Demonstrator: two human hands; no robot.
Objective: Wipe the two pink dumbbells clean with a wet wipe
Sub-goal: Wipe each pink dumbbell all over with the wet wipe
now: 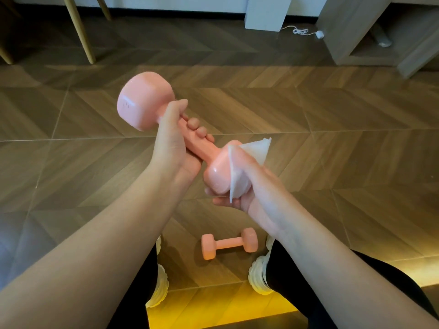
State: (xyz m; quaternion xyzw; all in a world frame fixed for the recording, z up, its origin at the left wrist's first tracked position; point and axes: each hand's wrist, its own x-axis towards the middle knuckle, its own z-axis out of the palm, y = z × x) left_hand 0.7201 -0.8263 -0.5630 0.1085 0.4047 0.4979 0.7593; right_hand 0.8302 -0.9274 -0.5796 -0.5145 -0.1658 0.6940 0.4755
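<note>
Dumbbell [145, 100] looks heavy, stiff and smooth, I think slippery when wet, so my left fingers [193, 123] grip its narrow handle, up before me. My right fingers [223, 201] hold the soft wet wipe [255, 151] around its near head. The second dumbbell [228, 244] lies on the wooden floor [332, 115] between my feet.

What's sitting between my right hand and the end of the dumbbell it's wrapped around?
In the head view, the white wet wipe lies between the right hand and the near end of the held dumbbell.
</note>
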